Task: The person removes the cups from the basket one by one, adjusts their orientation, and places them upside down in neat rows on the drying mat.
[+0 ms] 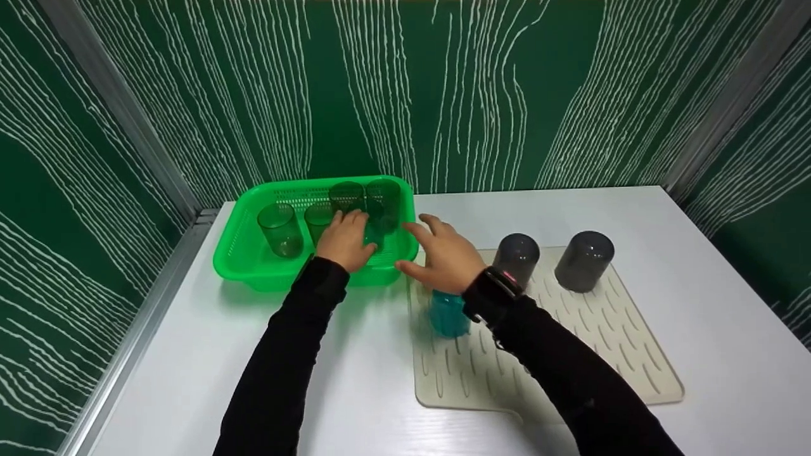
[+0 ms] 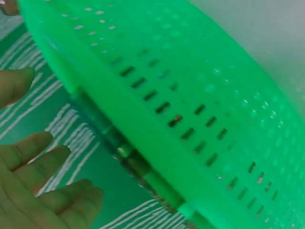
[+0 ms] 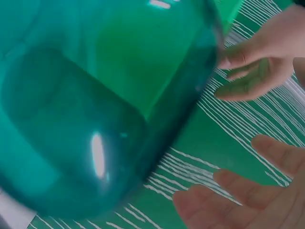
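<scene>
Both hands (image 1: 345, 244) (image 1: 450, 256) stretch forward, seemingly relaxed, slightly spread.

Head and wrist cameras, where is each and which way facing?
Head: worn on the head, facing forward and down; shows left hand, right hand, black sleeves, green perforated plastic basket.
Left wrist: worn there, facing the basket's side; left hand shows.
Right wrist: worn there, facing a translucent teal cup; both hands show.
Head and left wrist share the basket.
</scene>
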Demonstrator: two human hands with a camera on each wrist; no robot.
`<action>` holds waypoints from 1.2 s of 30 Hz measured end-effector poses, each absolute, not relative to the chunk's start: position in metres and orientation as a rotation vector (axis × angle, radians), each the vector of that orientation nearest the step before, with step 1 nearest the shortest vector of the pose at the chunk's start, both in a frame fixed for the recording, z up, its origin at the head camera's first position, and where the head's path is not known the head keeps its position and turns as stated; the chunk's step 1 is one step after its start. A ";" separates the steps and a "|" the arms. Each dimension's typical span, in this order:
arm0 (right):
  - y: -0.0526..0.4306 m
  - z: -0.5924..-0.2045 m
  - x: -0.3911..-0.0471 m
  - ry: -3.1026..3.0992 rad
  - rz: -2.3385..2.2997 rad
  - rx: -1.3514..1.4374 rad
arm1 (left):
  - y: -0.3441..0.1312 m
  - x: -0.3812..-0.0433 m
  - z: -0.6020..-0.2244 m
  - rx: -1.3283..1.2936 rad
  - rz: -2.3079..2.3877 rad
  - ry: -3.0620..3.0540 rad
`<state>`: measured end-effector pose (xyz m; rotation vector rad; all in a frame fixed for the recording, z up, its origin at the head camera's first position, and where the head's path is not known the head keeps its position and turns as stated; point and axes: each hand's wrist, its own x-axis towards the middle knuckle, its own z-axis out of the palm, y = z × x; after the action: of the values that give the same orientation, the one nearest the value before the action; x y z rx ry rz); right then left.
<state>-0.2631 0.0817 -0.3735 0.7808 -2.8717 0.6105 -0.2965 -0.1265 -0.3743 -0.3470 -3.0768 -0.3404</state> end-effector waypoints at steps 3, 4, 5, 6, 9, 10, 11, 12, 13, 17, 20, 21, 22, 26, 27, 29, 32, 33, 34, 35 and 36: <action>0.072 -0.375 -0.266 -2.913 0.574 0.771 | -0.125 -0.300 -0.376 -0.338 -0.330 -3.111; 0.069 -0.375 -0.267 -2.924 0.556 0.764 | -0.124 -0.301 -0.376 -0.335 -0.324 -3.118; 0.067 -0.376 -0.268 -2.939 0.535 0.752 | -0.124 -0.302 -0.376 -0.335 -0.320 -3.122; 0.064 -0.376 -0.269 -2.951 0.502 0.740 | -0.123 -0.303 -0.376 -0.334 -0.309 -3.127; 0.056 -0.379 -0.273 -3.013 0.473 0.713 | -0.121 -0.306 -0.377 -0.334 -0.256 -3.143; 0.054 -0.380 -0.274 -3.039 0.474 0.707 | -0.121 -0.307 -0.378 -0.336 -0.240 -3.150; 0.052 -0.380 -0.275 -3.061 0.471 0.703 | -0.120 -0.308 -0.378 -0.337 -0.222 -3.160; 0.051 -0.381 -0.275 -3.080 0.471 0.697 | -0.120 -0.309 -0.378 -0.345 -0.204 -3.164; 0.050 -0.381 -0.276 -3.098 0.479 0.698 | -0.119 -0.310 -0.378 -0.349 -0.189 -3.172; 0.047 -0.383 -0.277 -3.140 0.487 0.737 | -0.117 -0.313 -0.379 -0.356 -0.162 -3.195; 0.046 -0.386 -0.277 -3.157 0.509 0.776 | -0.116 -0.315 -0.381 -0.335 -0.130 -3.177; 0.046 -0.387 -0.277 -3.160 0.518 0.783 | -0.115 -0.316 -0.382 -0.327 -0.104 -3.167; 0.046 -0.387 -0.277 -3.163 0.509 0.788 | -0.115 -0.317 -0.383 -0.319 -0.076 -3.150; 0.045 -0.385 -0.276 -3.180 0.465 0.792 | -0.115 -0.317 -0.385 -0.258 0.033 -3.083; 0.044 -0.384 -0.275 -3.185 0.458 0.791 | -0.115 -0.317 -0.386 -0.241 0.054 -3.068; 0.044 -0.382 -0.273 -3.185 0.443 0.789 | -0.115 -0.316 -0.388 -0.206 0.074 -3.026; 0.044 -0.381 -0.271 -3.176 0.438 0.790 | -0.115 -0.315 -0.390 -0.178 0.067 -2.974; 0.044 -0.380 -0.271 -3.172 0.438 0.791 | -0.116 -0.315 -0.391 -0.176 0.049 -2.961; 0.044 -0.380 -0.271 -3.169 0.440 0.792 | -0.116 -0.315 -0.392 -0.177 0.031 -2.948; 0.043 -0.380 -0.271 -3.167 0.442 0.796 | -0.117 -0.314 -0.392 -0.180 0.006 -2.939; 0.043 -0.380 -0.270 -3.164 0.447 0.798 | -0.118 -0.314 -0.393 -0.185 -0.018 -2.935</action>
<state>-0.2704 0.0432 -0.3801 0.7984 -3.1637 0.4472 -0.3142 -0.1177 -0.3927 -0.1851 -2.9352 -0.0176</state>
